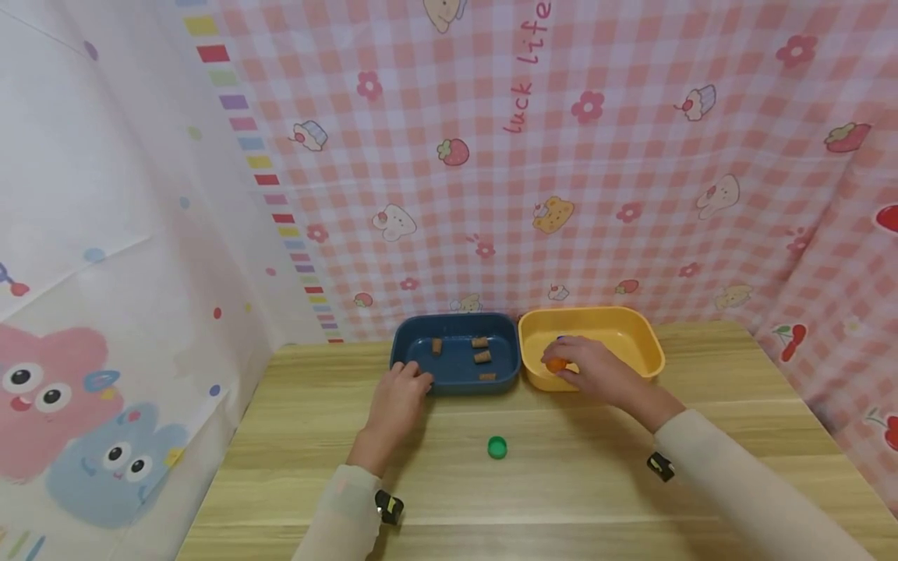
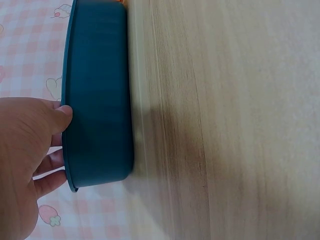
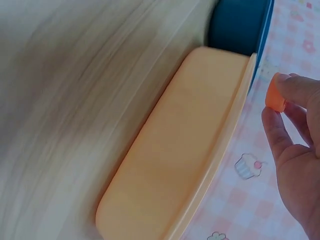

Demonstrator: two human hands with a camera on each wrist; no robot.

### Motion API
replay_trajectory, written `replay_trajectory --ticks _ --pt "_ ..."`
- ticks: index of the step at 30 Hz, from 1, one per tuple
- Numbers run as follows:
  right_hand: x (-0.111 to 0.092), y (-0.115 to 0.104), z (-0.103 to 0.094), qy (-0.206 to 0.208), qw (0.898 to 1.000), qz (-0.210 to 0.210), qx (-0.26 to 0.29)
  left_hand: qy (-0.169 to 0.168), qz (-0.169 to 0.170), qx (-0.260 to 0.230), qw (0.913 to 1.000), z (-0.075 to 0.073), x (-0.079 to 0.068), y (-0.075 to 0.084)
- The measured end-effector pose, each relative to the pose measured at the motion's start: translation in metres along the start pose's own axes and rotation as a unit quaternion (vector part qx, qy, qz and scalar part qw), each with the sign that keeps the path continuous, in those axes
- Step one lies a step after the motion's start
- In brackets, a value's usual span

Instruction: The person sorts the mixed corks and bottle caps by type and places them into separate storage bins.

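My left hand (image 1: 396,401) grips the near left rim of a dark blue tray (image 1: 463,387); in the left wrist view the thumb presses outside the wall and the fingers reach over the rim. Several brown cork-like pieces (image 1: 482,357) lie in that tray. Over the yellow tray (image 1: 641,319), my right hand (image 1: 596,372) pinches an orange bottle cap (image 3: 276,94) between thumb and fingertips. Something small and blue (image 1: 561,338) shows just behind the right fingers, mostly hidden. On the table in front of the trays sits a green bottle cap (image 1: 497,447).
Both trays stand side by side at the back edge of the wooden table (image 1: 561,499). A pink checked cloth (image 1: 519,179) hangs right behind them. A white printed cloth (image 1: 140,312) hangs at the left. Each wrist wears a small black device.
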State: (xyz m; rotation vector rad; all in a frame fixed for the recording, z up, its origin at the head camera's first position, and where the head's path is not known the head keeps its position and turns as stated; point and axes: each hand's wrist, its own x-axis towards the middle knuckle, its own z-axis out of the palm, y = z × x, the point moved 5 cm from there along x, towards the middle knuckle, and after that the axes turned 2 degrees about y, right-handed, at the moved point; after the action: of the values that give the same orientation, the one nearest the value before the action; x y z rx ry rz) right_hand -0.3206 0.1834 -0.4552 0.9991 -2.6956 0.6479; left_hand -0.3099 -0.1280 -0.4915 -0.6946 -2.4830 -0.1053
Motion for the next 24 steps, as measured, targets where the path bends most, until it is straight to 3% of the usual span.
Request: replay_trajectory --ticks 7,11,24 --pt "0.004 0.016 -0.007 -0.009 1.000 0.002 -0.006 0.000 0.003 0.001 1.0000 0.000 -0.001 0.001" --pt "0.006 0.027 -0.009 -0.032 0.999 0.029 -0.006 0.006 0.006 0.002 1.0000 0.000 -0.001 0.000" --pt "0.017 0.051 -0.008 -0.073 0.994 0.073 -0.029 -0.025 -0.002 0.000 0.9997 0.004 0.000 -0.002"
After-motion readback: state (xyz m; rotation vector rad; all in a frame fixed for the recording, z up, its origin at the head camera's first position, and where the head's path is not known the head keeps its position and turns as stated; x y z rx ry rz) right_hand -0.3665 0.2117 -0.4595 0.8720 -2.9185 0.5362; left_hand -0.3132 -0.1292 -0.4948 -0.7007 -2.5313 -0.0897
